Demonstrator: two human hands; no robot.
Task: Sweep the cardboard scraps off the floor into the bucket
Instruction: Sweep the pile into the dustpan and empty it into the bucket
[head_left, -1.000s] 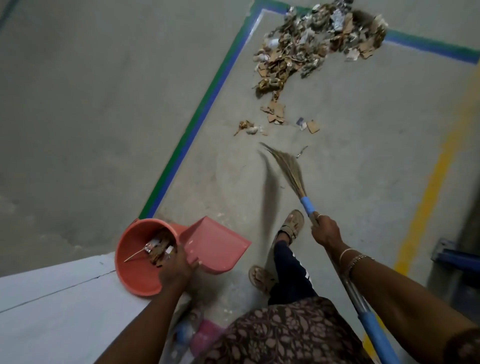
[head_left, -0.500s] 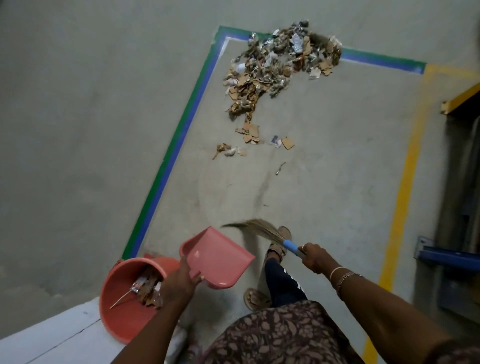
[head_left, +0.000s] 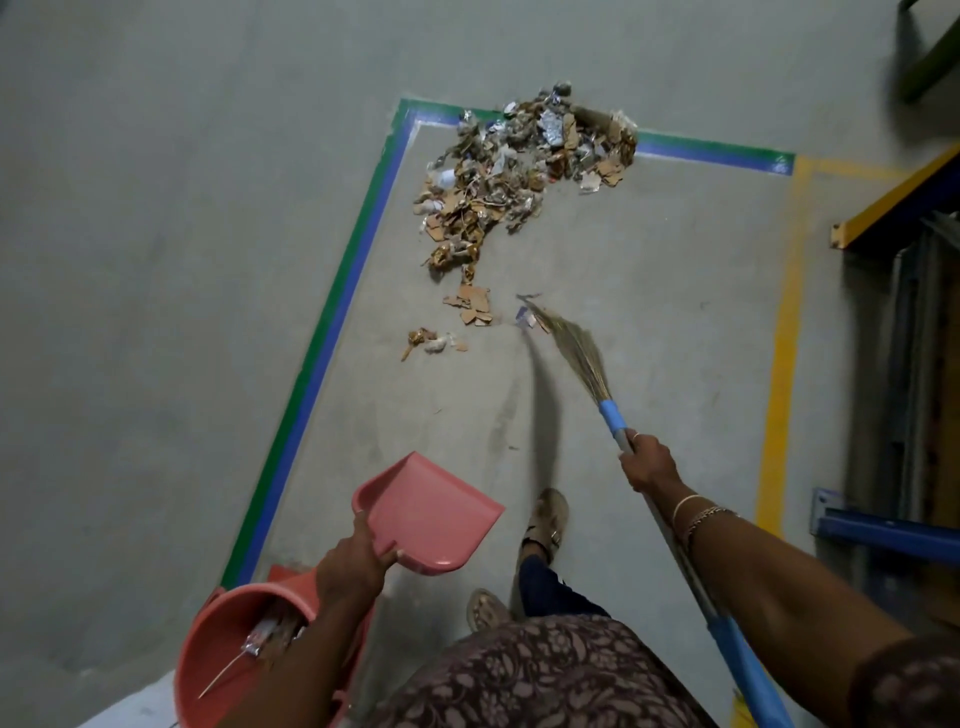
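A big heap of cardboard scraps (head_left: 519, 171) lies in the corner of the green and blue floor tape, with a few loose pieces (head_left: 470, 306) nearer to me. My right hand (head_left: 647, 462) grips the handle of a grass broom (head_left: 576, 348), whose tip reaches the loose pieces. My left hand (head_left: 358, 561) holds a pink dustpan (head_left: 431, 514) in the air, empty. The orange bucket (head_left: 218, 660) stands at the lower left under my left forearm, with some scraps inside.
Green and blue tape (head_left: 332, 322) marks the left edge of the swept area, yellow tape (head_left: 782, 343) the right. Blue and yellow metal racking (head_left: 904, 374) stands along the right. My sandalled feet (head_left: 545, 519) are just below the dustpan.
The broom swung back toward my feet half a second ago and now reaches forward to the loose scraps. The dustpan has lifted away from the bucket, and I have stepped closer to the heap.
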